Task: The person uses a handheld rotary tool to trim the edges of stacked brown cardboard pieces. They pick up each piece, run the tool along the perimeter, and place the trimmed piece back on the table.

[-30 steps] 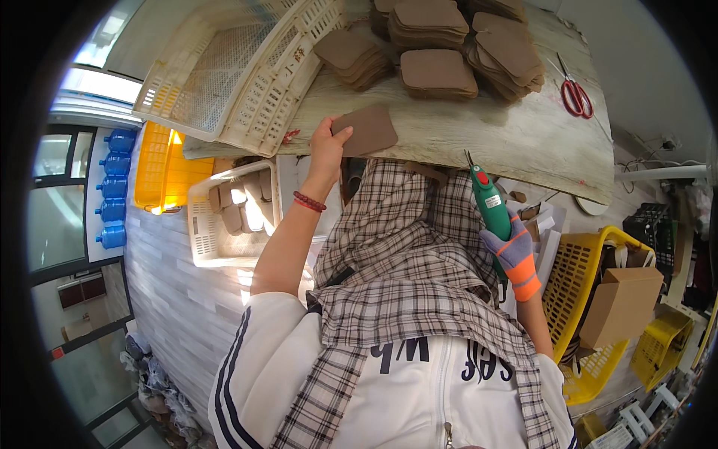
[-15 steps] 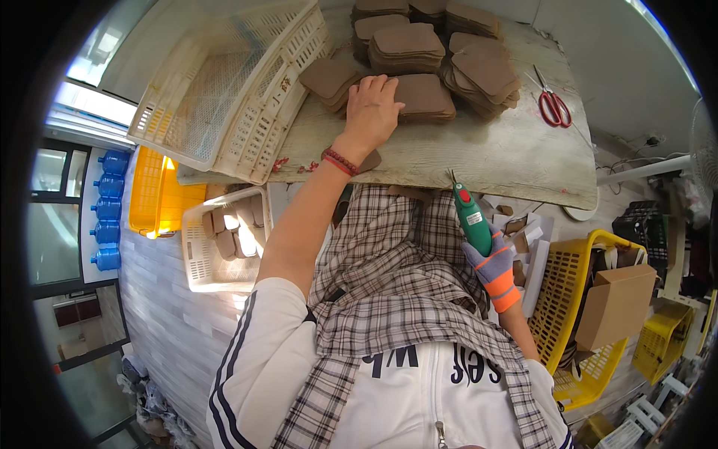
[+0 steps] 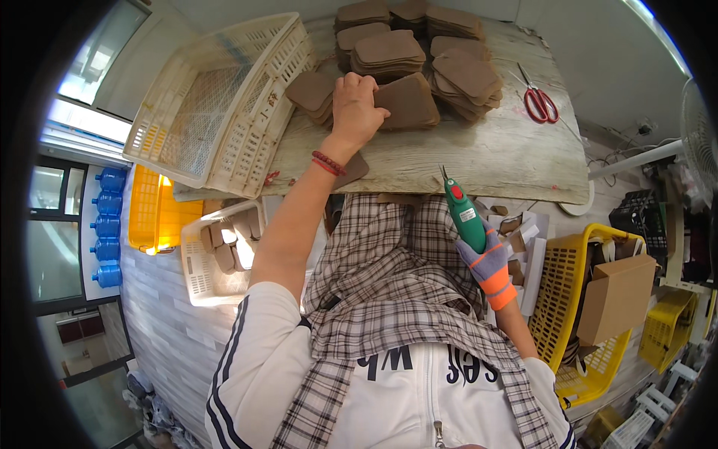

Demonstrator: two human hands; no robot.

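Note:
My left hand (image 3: 357,112), bare and wearing a red beaded bracelet, has its fingers bent round the left edge of the front stack of brown rounded pads (image 3: 406,102), which looks tilted. Its fingertips are partly hidden. In the gloved right hand (image 3: 485,258) is a green handheld power tool (image 3: 465,213) with a red button; its thin forked metal tip points up near the table's front edge. One loose brown pad (image 3: 353,170) lies at that edge, below my left wrist. Another stack of pads (image 3: 311,93) sits just left of the hand.
More pad stacks (image 3: 387,52) stand further back on the worn table (image 3: 516,153). Red-handled scissors (image 3: 540,105) lie at the right. A white plastic crate (image 3: 262,112) leans at the left. Below are a pale crate of brown pieces (image 3: 196,262) and a yellow basket (image 3: 557,292) holding a cardboard box.
My left hand's fingers have curled in at the front stack, which now looks more tilted. The right hand and tool have shifted only slightly. The whole view has moved a little.

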